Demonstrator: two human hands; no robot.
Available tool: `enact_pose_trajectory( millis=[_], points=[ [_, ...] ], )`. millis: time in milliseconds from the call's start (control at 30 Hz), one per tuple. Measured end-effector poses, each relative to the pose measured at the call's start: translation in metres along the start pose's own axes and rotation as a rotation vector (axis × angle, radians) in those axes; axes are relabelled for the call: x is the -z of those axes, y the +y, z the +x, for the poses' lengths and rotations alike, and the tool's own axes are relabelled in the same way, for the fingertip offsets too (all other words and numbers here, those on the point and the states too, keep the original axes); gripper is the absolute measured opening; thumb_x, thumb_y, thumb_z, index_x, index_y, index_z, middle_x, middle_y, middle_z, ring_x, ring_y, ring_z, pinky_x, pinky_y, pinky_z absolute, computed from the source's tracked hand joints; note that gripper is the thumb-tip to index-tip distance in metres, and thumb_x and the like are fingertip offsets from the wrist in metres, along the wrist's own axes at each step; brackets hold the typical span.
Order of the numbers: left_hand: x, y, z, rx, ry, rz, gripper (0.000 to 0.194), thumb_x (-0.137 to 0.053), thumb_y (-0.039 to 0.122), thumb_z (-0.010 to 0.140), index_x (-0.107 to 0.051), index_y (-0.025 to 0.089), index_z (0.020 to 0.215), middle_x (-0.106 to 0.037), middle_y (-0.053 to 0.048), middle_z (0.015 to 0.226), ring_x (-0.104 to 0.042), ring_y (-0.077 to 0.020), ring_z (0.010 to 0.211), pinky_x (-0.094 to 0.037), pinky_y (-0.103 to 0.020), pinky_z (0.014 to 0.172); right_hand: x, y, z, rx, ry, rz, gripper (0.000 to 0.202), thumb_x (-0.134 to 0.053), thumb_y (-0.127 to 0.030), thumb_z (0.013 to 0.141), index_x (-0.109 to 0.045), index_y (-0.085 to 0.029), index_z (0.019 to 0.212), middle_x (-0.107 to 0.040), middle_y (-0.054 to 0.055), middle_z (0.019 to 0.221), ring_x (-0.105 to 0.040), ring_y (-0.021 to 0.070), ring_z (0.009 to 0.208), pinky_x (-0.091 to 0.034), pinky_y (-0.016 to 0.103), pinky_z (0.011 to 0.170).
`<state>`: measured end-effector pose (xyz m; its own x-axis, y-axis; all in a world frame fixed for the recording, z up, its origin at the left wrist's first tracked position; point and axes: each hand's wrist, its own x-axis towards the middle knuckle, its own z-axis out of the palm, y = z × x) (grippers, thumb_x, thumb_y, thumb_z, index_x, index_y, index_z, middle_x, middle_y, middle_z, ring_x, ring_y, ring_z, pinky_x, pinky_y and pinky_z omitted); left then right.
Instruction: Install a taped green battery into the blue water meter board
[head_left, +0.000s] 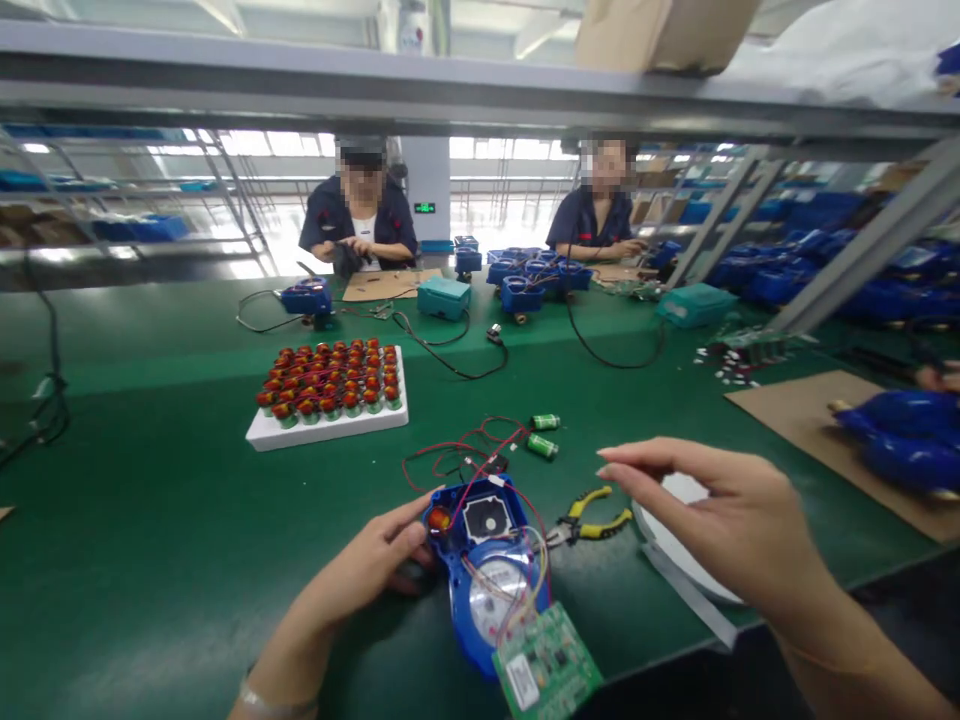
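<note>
One blue housing (pixel 459 598) lies on the green surface (pixel 187 540), gripped at its side by the left hand (pixel 381 555); right hand (pixel 724 510) near white roll (pixel 679 545), fingers narrowed, grasp indeterminable.

Head view — forward, angled down

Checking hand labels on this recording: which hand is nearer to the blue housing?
Left. The left hand touches the blue housing at its left side; the right hand is raised apart from it, off to its right.
</note>
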<state>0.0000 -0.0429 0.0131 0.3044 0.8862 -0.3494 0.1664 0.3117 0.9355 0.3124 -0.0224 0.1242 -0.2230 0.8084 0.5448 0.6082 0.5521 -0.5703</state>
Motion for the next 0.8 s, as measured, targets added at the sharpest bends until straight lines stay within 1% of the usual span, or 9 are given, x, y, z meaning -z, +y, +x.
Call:
enact_pose_trajectory(
  millis=[100,200,300,367,433,467,567,667,800],
  points=[
    [0.0,-0.003,0.001,0.033,0.025,-0.018,0.093,-0.046,0.084,0.072,-0.045,0.022,0.142,-0.068,-0.013,0.107,-0.061,-0.0275,0.094,-0.053,-0.035,0.07,-0.008,0.036,-0.046,-0.32,0.028,0.121,0.023,-0.067,-0.043,0.085,-0.075,-0.022,0.086,-0.071,0.003,0.08,-0.067,0.0209,0.069,-0.055,0.026,0.059],
    [-0.001,-0.004,0.003,0.082,0.088,-0.078,0.09,-0.039,0.086,0.073,-0.052,0.024,0.136,-0.068,-0.011,0.117,-0.063,-0.0275,0.094,-0.052,-0.037,0.073,-0.023,0.065,-0.09,-0.522,0.003,0.236,0.029,-0.065,-0.047,0.085,-0.075,-0.019,0.088,-0.071,0.004,0.076,-0.067,0.023,0.069,-0.056,0.03,0.064],
    [0.0,-0.003,0.005,0.157,0.228,-0.144,0.087,-0.032,0.087,0.074,-0.064,0.022,0.122,-0.072,-0.01,0.107,-0.064,-0.0266,0.09,-0.05,-0.034,0.068,-0.032,0.08,-0.124,-0.637,-0.061,0.297,0.032,-0.063,-0.047,0.087,-0.075,-0.018,0.092,-0.071,0.005,0.079,-0.067,0.0236,0.073,-0.055,0.03,0.065],
    [0.003,-0.004,0.01,0.18,0.347,-0.145,0.083,-0.031,0.086,0.075,-0.072,0.018,0.101,-0.074,-0.011,0.092,-0.063,-0.0247,0.083,-0.046,-0.028,0.06,-0.033,0.085,-0.137,-0.677,-0.072,0.324,0.033,-0.062,-0.049,0.087,-0.075,-0.018,0.092,-0.071,0.006,0.079,-0.066,0.0233,0.071,-0.054,0.03,0.063],
    [0.007,-0.007,0.015,0.168,0.478,-0.123,0.079,-0.036,0.087,0.073,-0.071,0.016,0.079,-0.071,-0.01,0.077,-0.06,-0.0209,0.073,-0.039,-0.023,0.052,-0.033,0.087,-0.144,-0.697,-0.084,0.359,0.034,-0.062,-0.05,0.088,-0.074,-0.019,0.093,-0.07,0.005,0.078,-0.065,0.0227,0.07,-0.053,0.03,0.062],
    [0.009,-0.008,0.018,0.15,0.544,-0.114,0.076,-0.041,0.086,0.071,-0.069,0.015,0.073,-0.068,-0.008,0.07,-0.057,-0.0186,0.067,-0.035,-0.021,0.049,-0.033,0.088,-0.145,-0.703,-0.089,0.374,0.034,-0.061,-0.05,0.088,-0.074,-0.019,0.093,-0.07,0.005,0.078,-0.065,0.0224,0.07,-0.053,0.03,0.062],
    [0.013,-0.012,0.024,0.075,0.698,-0.113,0.067,-0.06,0.081,0.063,-0.064,0.015,0.07,-0.06,-0.003,0.061,-0.051,-0.0144,0.059,-0.031,-0.019,0.046,-0.034,0.09,-0.144,-0.717,-0.09,0.425,0.033,-0.062,-0.049,0.087,-0.074,-0.019,0.093,-0.07,0.005,0.078,-0.064,0.0223,0.07,-0.052,0.03,0.062],
    [0.011,-0.012,0.028,0.044,0.734,-0.079,0.06,-0.074,0.07,0.056,-0.064,0.014,0.073,-0.058,0.0,0.062,-0.048,-0.0124,0.057,-0.031,-0.019,0.046,-0.039,0.092,-0.14,-0.713,-0.08,0.472,0.033,-0.063,-0.049,0.085,-0.074,-0.019,0.092,-0.07,0.004,0.078,-0.064,0.0228,0.071,-0.051,0.03,0.063],
    [0.005,-0.012,0.03,0.031,0.71,-0.032,0.059,-0.076,0.066,0.056,-0.068,0.013,0.079,-0.06,-0.001,0.065,-0.047,-0.0118,0.056,-0.03,-0.02,0.046,-0.047,0.09,-0.134,-0.683,-0.078,0.501,0.03,-0.063,-0.048,0.086,-0.074,-0.021,0.092,-0.07,0.003,0.081,-0.063,0.022,0.071,-0.05,0.03,0.063]
  ],
)
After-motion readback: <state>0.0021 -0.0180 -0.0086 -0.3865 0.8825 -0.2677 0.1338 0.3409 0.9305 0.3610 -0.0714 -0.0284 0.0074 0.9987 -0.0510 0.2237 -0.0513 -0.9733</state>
